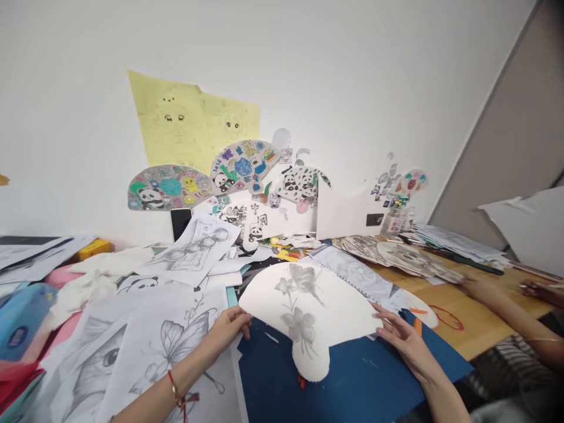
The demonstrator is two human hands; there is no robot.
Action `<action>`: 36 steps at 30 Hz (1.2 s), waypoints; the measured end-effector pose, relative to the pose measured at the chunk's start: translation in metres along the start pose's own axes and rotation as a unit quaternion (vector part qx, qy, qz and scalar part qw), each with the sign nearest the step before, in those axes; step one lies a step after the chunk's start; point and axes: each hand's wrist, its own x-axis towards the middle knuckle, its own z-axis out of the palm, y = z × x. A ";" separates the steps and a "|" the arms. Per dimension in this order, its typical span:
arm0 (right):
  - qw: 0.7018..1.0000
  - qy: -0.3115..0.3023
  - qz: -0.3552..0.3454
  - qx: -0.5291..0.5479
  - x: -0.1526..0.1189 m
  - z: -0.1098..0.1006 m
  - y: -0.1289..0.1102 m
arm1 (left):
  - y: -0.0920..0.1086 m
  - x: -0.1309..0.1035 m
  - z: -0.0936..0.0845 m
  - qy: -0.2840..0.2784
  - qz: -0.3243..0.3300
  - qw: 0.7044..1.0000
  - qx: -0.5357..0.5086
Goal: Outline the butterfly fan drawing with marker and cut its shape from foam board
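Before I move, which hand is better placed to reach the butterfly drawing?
Probably the left hand: its forearm passes over the butterfly drawing, though its fingers hold the white fan-shaped card. The right hand is farther off, at the card's opposite side.

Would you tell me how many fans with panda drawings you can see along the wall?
4: the leftmost fan, the colourful fan to its upper right, the green-patterned fan further right, and the lettered fan below those. Others may be hidden.
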 end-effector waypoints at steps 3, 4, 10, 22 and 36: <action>1.000 -0.005 0.006 -0.001 0.000 0.000 0.000 | 0.001 -0.001 -0.001 -0.004 0.005 1.000 0.014; 1.000 -0.006 0.005 -0.003 0.000 0.000 0.000 | 0.001 -0.002 -0.001 -0.006 0.008 1.000 0.018; 1.000 0.006 0.001 -0.011 0.001 0.000 -0.002 | -0.001 -0.004 -0.003 -0.040 0.022 0.999 0.030; 1.000 0.001 0.004 -0.011 0.003 -0.001 0.000 | -0.002 -0.004 -0.003 -0.102 0.065 0.993 0.006; 0.984 0.057 0.014 0.165 0.016 -0.019 0.008 | -0.014 0.010 0.004 -0.068 0.056 0.996 0.019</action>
